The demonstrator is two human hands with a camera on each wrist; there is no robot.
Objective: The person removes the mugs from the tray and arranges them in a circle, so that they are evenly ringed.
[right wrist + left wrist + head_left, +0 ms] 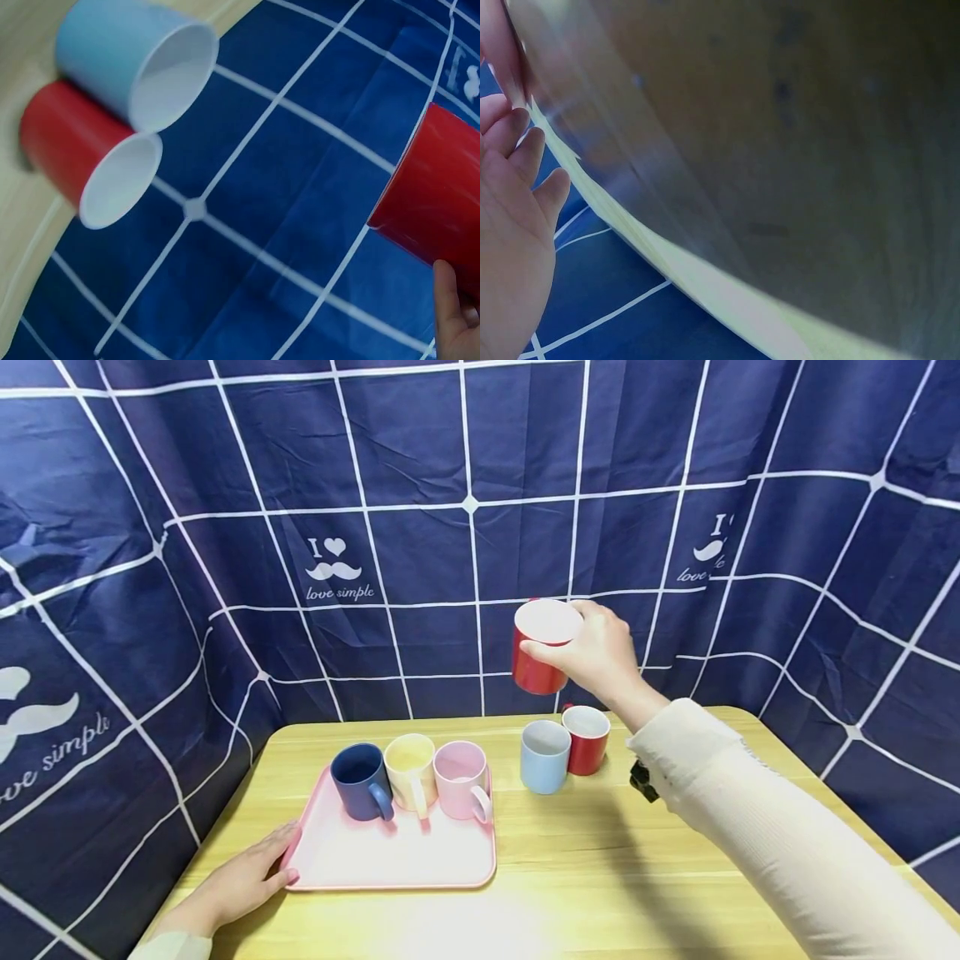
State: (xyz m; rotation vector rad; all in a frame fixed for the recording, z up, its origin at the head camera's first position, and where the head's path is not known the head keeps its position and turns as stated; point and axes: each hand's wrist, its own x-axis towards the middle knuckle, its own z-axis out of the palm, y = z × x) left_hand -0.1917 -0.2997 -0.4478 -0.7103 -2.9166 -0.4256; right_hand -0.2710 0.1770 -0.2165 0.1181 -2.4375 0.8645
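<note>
Red mug aloft, gripped in the right hand: the carrying step, I'd say! Six o'clock below stands the light blue mug; at seven, the pink tray, left hand resting unclenched at its eight o'clock edge. Next move seems to want a level, steady descent.

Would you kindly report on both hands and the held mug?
Right hand gripping red mug, held above table. Left hand at left edge of pink tray. No obstruction visible.

Room on the near half of the pink tray, three mugs blocking its far side, passage between tray and light blue mug, curtain behind
</note>
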